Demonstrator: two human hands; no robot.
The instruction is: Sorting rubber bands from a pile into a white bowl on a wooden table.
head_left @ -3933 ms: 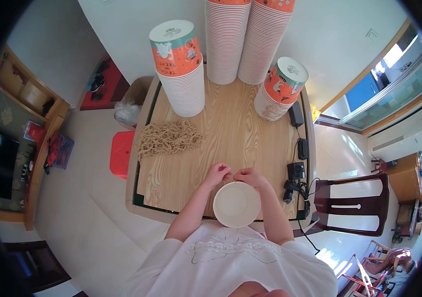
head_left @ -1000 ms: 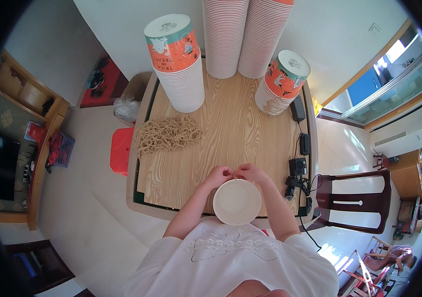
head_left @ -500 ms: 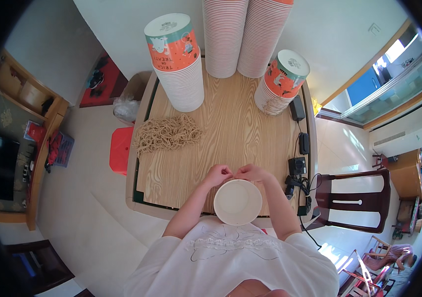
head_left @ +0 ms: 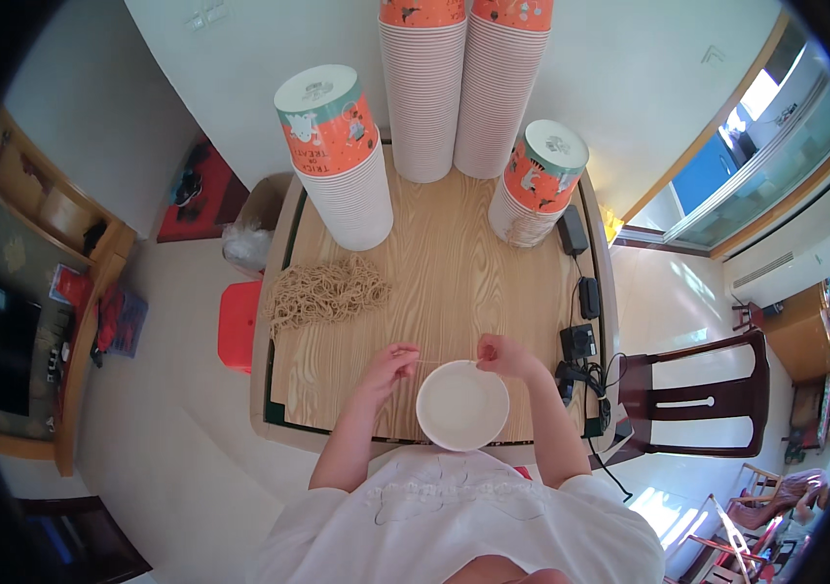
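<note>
A round paper bucket (head_left: 462,407) with a white inside faces me at the table's near edge, against my shirt. My left hand (head_left: 394,366) pinches one end of a thin cord (head_left: 434,362), which stretches along the bucket's far rim. At the rim's far right, my right hand (head_left: 504,356) is closed on the cord near the bucket's wall; its fingertips are partly hidden. Farther off on the left lies a loose heap of tan cords (head_left: 327,292), apart from both hands.
A stack of upturned orange-and-white buckets (head_left: 347,200) stands back left, two tall stacks (head_left: 424,102) at the back, and a shorter stack (head_left: 537,190) at right. Black adapters and cables (head_left: 578,341) line the right edge. A dark chair (head_left: 697,397) and red stool (head_left: 238,326) flank the table.
My hands have moved apart, the left one to the left, and the cord now shows taut between them. The bucket stays almost in place. My view has tilted slightly.
</note>
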